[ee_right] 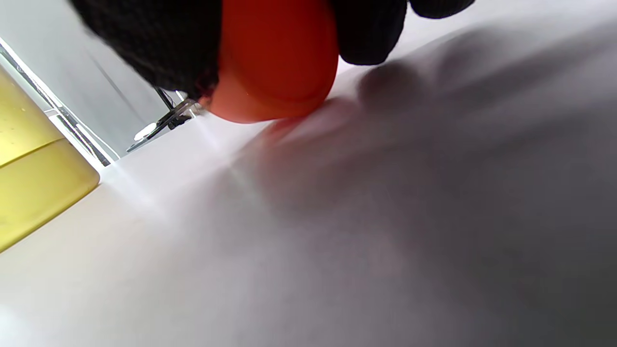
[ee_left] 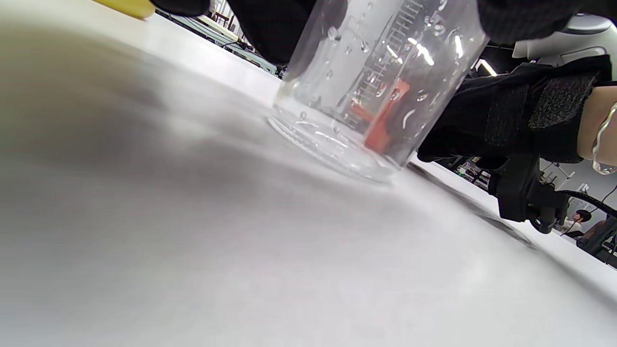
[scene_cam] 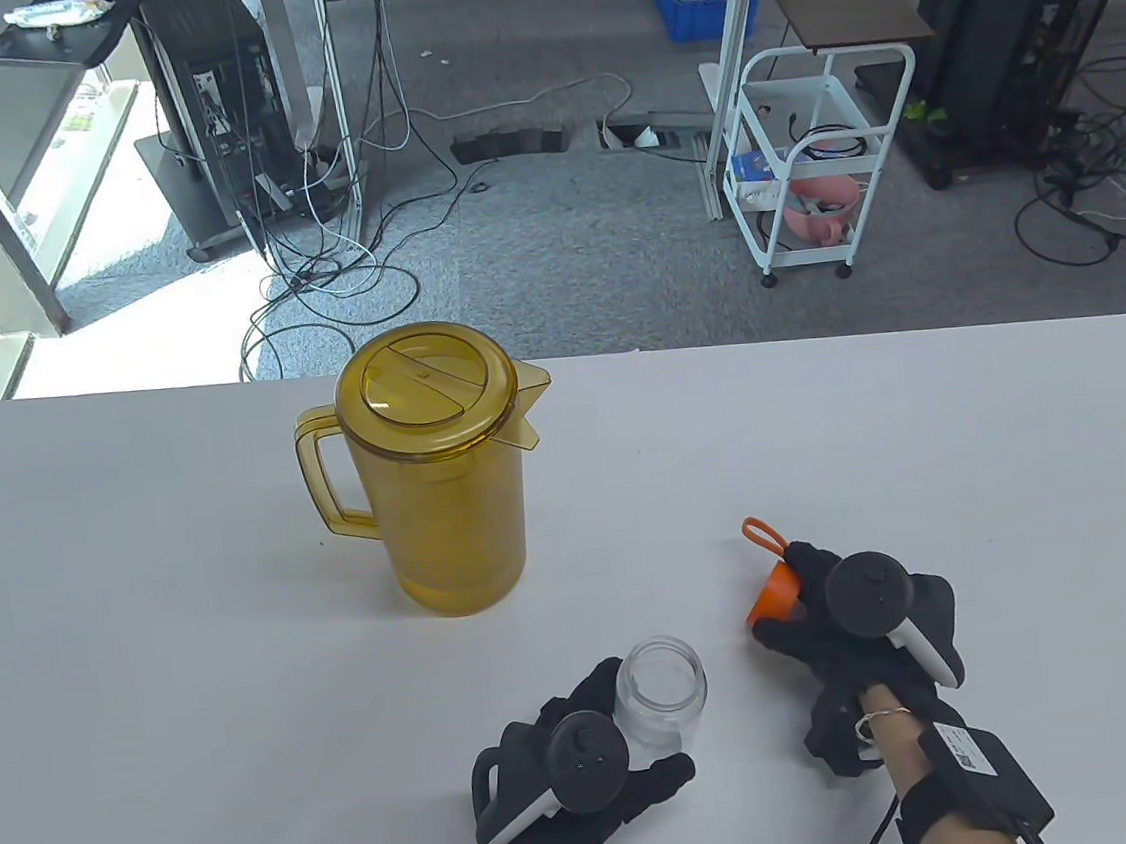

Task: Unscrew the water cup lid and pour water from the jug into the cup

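Observation:
A clear plastic cup (scene_cam: 660, 698) stands upright and lidless near the table's front edge, and my left hand (scene_cam: 598, 752) grips it from the near side. Water droplets cling to the cup (ee_left: 371, 86) wall in the left wrist view. To its right my right hand (scene_cam: 806, 608) holds the orange lid (scene_cam: 774, 595), whose orange loop (scene_cam: 762, 532) sticks up behind it. The lid (ee_right: 274, 62) hangs just above the tabletop in the right wrist view. An amber jug (scene_cam: 438, 475) with its lid on stands upright farther back, handle to the left, holding yellowish liquid (ee_right: 33, 193).
The white table (scene_cam: 929, 464) runs the full width of the view. Beyond its far edge lies floor with cables, a white cart (scene_cam: 817, 164) and equipment racks.

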{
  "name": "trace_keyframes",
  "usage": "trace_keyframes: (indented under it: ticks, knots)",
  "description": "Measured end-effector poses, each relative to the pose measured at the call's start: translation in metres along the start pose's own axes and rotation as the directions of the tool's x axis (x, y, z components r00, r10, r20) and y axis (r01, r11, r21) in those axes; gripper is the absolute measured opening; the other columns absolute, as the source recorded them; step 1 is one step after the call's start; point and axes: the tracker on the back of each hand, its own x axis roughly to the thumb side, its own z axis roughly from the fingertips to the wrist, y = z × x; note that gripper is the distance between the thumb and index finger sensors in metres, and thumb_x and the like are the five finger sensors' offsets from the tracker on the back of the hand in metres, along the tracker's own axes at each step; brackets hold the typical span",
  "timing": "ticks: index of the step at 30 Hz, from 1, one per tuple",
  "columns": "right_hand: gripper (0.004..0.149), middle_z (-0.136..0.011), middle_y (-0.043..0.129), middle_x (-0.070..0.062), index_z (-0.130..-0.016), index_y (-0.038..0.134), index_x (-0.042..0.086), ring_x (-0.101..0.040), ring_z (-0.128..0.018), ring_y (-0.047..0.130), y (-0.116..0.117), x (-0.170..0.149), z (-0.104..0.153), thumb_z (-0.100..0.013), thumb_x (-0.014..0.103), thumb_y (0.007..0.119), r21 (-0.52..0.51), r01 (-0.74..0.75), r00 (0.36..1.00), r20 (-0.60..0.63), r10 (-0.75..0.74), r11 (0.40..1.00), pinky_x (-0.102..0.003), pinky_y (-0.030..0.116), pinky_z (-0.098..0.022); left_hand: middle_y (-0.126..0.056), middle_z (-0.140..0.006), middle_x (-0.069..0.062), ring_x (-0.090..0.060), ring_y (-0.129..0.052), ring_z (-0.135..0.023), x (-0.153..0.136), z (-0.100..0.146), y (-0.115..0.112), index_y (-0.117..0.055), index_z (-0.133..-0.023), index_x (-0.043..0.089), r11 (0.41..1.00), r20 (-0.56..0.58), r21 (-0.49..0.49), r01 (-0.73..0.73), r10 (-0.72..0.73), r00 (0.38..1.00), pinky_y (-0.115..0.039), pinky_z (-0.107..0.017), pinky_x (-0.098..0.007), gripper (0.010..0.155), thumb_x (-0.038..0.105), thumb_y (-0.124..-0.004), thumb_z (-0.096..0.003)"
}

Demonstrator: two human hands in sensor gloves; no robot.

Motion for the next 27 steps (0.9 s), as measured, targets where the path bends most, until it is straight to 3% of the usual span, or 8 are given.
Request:
trace_keyframes:
  ticks: [12, 21, 24, 27]
  knots:
    - [0.089, -0.112, 0.044, -0.029, -0.110, 0.036, 0.010, -0.040, -0.098, 0.076, -0.007, -0.019, 0.005, -0.045, 0.038, 0.089, 0.026, 0.105, 0.994, -0.029, -0.104, 0.994, -0.057, 0.052, -0.071, -0.030, -0.122, -0.008, -0.023, -0.057, -0.116, 0.000, 0.000, 0.000, -0.003, -0.115, 0.007, 1.000, 0.000, 0.000, 0.000, 0.000, 1.000, -0.044, -0.086, -0.060, 0.111, 0.083, -0.051, -0.0499]
    - [0.087, -0.110, 0.053, -0.027, -0.111, 0.040, 0.007, -0.034, -0.091, 0.081, -0.012, -0.018, 0.012, -0.046, 0.040, 0.087, -0.007, -0.085, 0.991, -0.105, 0.084, 0.996, -0.060, 0.055, -0.069, -0.030, -0.122, -0.008, -0.023, -0.057, -0.116, 0.000, 0.000, 0.000, -0.003, -0.115, 0.007, 1.000, -0.004, -0.011, 0.000, 0.000, 1.000, -0.043, -0.086, -0.060, 0.111, 0.083, -0.050, -0.0499]
    - [0.069, -0.102, 0.066, -0.023, -0.106, 0.051, 0.011, -0.026, -0.080, 0.087, -0.008, -0.017, 0.012, -0.051, 0.034, 0.083, -0.063, -0.128, 0.982, -0.148, 0.118, 0.990, -0.058, 0.057, -0.068, -0.030, -0.121, -0.008, -0.023, -0.057, -0.116, 0.000, 0.000, 0.000, -0.003, -0.115, 0.007, 1.000, -0.004, -0.011, 0.000, 0.000, 1.000, -0.044, -0.086, -0.060, 0.111, 0.083, -0.050, -0.0499]
    - [0.068, -0.101, 0.066, -0.023, -0.106, 0.052, 0.010, -0.026, -0.077, 0.086, -0.006, -0.016, 0.011, -0.051, 0.035, 0.083, -0.063, -0.106, 0.979, -0.182, 0.093, 0.992, -0.059, 0.056, -0.068, -0.030, -0.121, -0.009, -0.023, -0.057, -0.116, 0.000, 0.000, 0.000, -0.003, -0.115, 0.007, 1.000, -0.004, -0.011, 0.001, -0.001, 1.000, -0.044, -0.086, -0.060, 0.111, 0.083, -0.051, -0.0499]
